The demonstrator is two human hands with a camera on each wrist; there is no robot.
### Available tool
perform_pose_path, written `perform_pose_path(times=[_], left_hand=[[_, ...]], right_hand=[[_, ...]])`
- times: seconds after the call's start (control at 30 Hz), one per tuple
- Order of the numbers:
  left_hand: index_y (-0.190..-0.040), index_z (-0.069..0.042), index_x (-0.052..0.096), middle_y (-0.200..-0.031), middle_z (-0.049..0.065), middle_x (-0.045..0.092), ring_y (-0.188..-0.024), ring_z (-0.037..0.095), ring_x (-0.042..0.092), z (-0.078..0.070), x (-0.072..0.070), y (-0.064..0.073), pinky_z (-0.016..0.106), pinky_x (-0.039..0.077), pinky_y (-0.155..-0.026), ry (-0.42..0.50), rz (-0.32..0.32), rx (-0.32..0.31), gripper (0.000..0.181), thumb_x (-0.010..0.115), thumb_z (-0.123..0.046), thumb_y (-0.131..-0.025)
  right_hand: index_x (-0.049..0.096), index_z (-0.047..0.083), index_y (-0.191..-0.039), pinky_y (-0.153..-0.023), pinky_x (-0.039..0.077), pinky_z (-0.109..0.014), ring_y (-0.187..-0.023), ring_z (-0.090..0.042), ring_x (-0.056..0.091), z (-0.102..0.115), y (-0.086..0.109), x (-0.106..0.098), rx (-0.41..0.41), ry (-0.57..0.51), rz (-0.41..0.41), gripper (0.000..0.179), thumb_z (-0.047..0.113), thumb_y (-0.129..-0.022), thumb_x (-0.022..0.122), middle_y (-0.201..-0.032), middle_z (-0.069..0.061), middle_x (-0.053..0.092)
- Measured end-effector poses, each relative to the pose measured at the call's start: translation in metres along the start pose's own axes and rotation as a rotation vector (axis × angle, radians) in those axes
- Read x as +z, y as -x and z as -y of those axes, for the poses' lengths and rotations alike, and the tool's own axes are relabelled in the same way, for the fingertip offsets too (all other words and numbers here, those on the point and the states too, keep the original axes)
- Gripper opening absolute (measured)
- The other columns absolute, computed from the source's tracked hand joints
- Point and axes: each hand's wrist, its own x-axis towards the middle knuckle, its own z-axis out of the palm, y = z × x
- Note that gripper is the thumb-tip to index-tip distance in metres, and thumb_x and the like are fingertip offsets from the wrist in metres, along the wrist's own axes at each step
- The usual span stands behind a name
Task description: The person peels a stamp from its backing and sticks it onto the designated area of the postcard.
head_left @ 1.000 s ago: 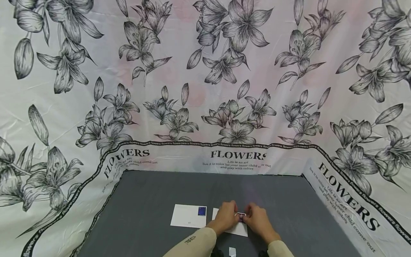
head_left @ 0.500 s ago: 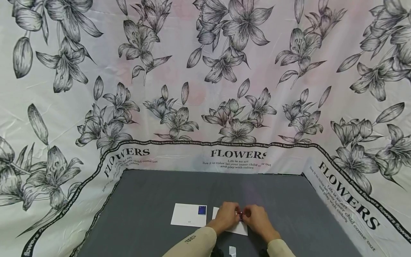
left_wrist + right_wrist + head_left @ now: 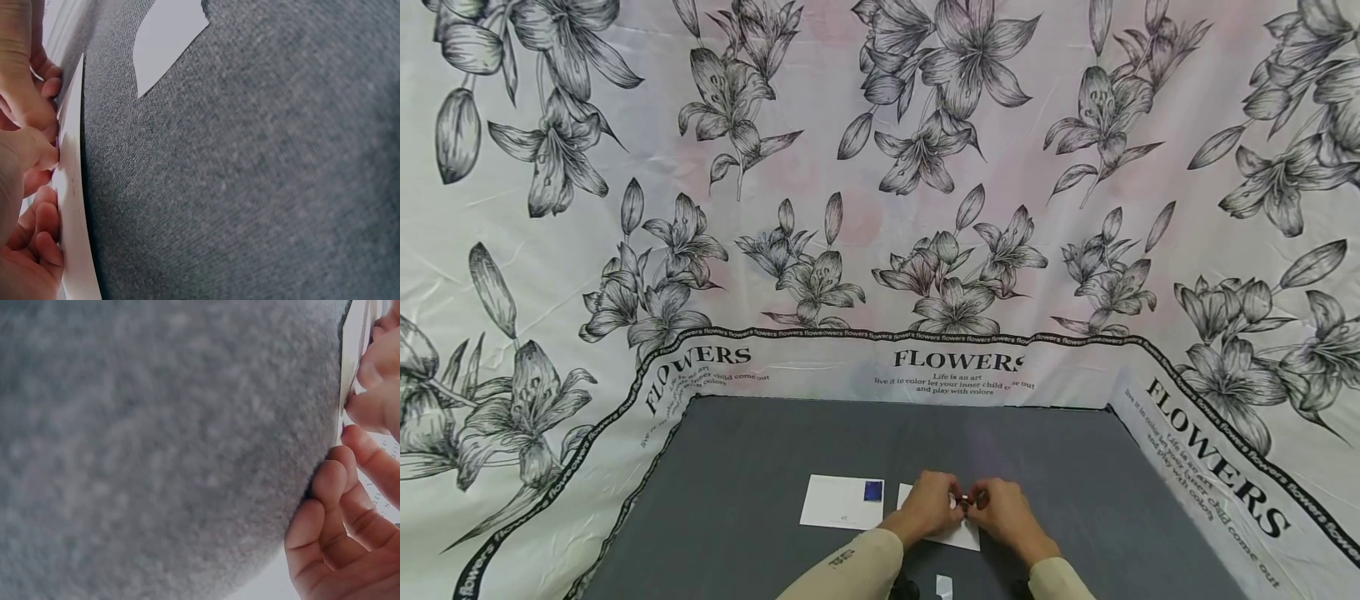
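Note:
A small dark stamp with a pale edge (image 3: 964, 501) sits between my fingertips, over the upper right part of a white envelope or card (image 3: 951, 537). From the left, my left hand (image 3: 927, 507) pinches it with thumb and fingers. My right hand (image 3: 1006, 512) pinches its other side, close to the left fingertips. Fingers cover most of the stamp, so whether it touches the paper cannot be told. In the left wrist view the white envelope or card (image 3: 74, 219) lies under the fingertips. The right wrist view shows my right hand's (image 3: 350, 531) other fingers curled at the table.
To the left lies a second white envelope or card (image 3: 831, 504) with a blue stamp (image 3: 872, 491) in its upper right corner. A white paper scrap (image 3: 943, 587) is near the front of the grey table (image 3: 760, 442). Flower-printed cloth (image 3: 955, 275) borders the table.
My fingertips have shifted slightly about the stamp; it showed wider one second ago and is more covered now. The envelopes and the scrap stay put.

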Motion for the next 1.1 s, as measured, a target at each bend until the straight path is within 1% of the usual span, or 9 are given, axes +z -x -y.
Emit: perform_pose_path(times=[0.1, 0.33, 0.43, 0.57, 0.63, 0.7, 0.8, 0.87, 1.1], left_hand=[[-0.092, -0.016, 0.079, -0.072, -0.011, 0.06, -0.065, 0.004, 0.05, -0.001, -0.002, 0.0, 0.024, 0.043, -0.058, 0.007, 0.021, -0.019, 0.01, 0.085, -0.019, -0.084], [-0.092, -0.024, 0.079, -0.074, -0.014, 0.058, -0.066, 0.003, 0.051, 0.027, 0.033, -0.011, 0.021, 0.043, -0.059, -0.034, 0.05, -0.066, 0.012, 0.086, -0.025, -0.083], [-0.091, -0.026, 0.078, -0.073, -0.015, 0.056, -0.065, 0.002, 0.049, 0.033, 0.04, -0.014, 0.021, 0.042, -0.058, -0.041, 0.046, -0.069, 0.014, 0.088, -0.025, -0.081], [-0.09, -0.024, 0.078, -0.072, -0.014, 0.055, -0.064, 0.003, 0.049, 0.025, 0.03, -0.011, 0.021, 0.041, -0.058, -0.019, 0.05, -0.074, 0.014, 0.088, -0.022, -0.08], [-0.091, -0.024, 0.078, -0.071, -0.014, 0.055, -0.064, 0.003, 0.049, 0.022, 0.024, -0.01, 0.022, 0.042, -0.059, -0.009, 0.069, -0.083, 0.013, 0.087, -0.022, -0.081], [-0.092, -0.022, 0.079, -0.071, -0.013, 0.056, -0.064, 0.004, 0.05, 0.017, 0.017, -0.009, 0.023, 0.043, -0.059, 0.001, 0.091, -0.092, 0.012, 0.087, -0.022, -0.083], [-0.095, -0.023, 0.078, -0.072, -0.013, 0.055, -0.063, 0.004, 0.05, 0.021, 0.018, -0.01, 0.023, 0.042, -0.059, 0.004, 0.111, -0.082, 0.014, 0.087, -0.024, -0.084], [-0.096, -0.022, 0.078, -0.072, -0.013, 0.055, -0.064, 0.004, 0.049, 0.024, 0.02, -0.011, 0.022, 0.041, -0.059, -0.001, 0.113, -0.066, 0.015, 0.087, -0.023, -0.083], [-0.097, -0.024, 0.079, -0.073, -0.015, 0.055, -0.066, 0.002, 0.049, 0.034, 0.031, -0.014, 0.02, 0.041, -0.06, -0.013, 0.127, -0.044, 0.017, 0.087, -0.023, -0.082]], right_hand=[[0.076, 0.017, -0.083, -0.06, 0.046, -0.035, -0.064, -0.009, 0.055, 0.011, 0.001, -0.009, 0.061, 0.005, 0.045, 0.016, 0.011, -0.075, 0.089, -0.07, 0.008, 0.065], [0.077, 0.015, -0.083, -0.058, 0.047, -0.039, -0.062, -0.007, 0.055, 0.011, 0.003, -0.01, 0.008, 0.033, 0.035, 0.016, 0.009, -0.072, 0.087, -0.068, 0.01, 0.065], [0.077, 0.017, -0.083, -0.06, 0.048, -0.039, -0.064, -0.007, 0.057, 0.011, 0.003, -0.011, 0.036, 0.04, 0.057, 0.016, 0.01, -0.073, 0.087, -0.069, 0.011, 0.066], [0.077, 0.02, -0.083, -0.062, 0.048, -0.037, -0.065, -0.01, 0.057, 0.013, 0.001, -0.012, 0.095, 0.057, 0.087, 0.018, 0.009, -0.073, 0.089, -0.069, 0.01, 0.065], [0.078, 0.021, -0.084, -0.06, 0.045, -0.035, -0.063, -0.007, 0.055, -0.008, -0.003, 0.0, 0.062, 0.068, 0.078, 0.017, 0.012, -0.074, 0.088, -0.068, 0.011, 0.064], [0.078, 0.02, -0.085, -0.058, 0.045, -0.035, -0.062, -0.008, 0.055, -0.015, -0.003, 0.004, 0.022, 0.053, 0.064, 0.015, 0.013, -0.075, 0.087, -0.068, 0.011, 0.065], [0.079, 0.018, -0.087, -0.055, 0.043, -0.036, -0.06, -0.007, 0.054, -0.023, -0.002, 0.006, -0.042, 0.036, 0.053, 0.012, 0.014, -0.077, 0.085, -0.067, 0.011, 0.065], [0.079, 0.016, -0.087, -0.056, 0.044, -0.038, -0.06, -0.009, 0.054, -0.003, 0.002, -0.007, -0.017, 0.014, 0.064, 0.012, 0.012, -0.078, 0.086, -0.067, 0.009, 0.065], [0.081, 0.016, -0.092, -0.059, 0.046, -0.032, -0.063, -0.01, 0.055, 0.017, 0.003, -0.02, 0.085, 0.041, 0.13, 0.019, 0.009, -0.079, 0.093, -0.071, 0.007, 0.067]])
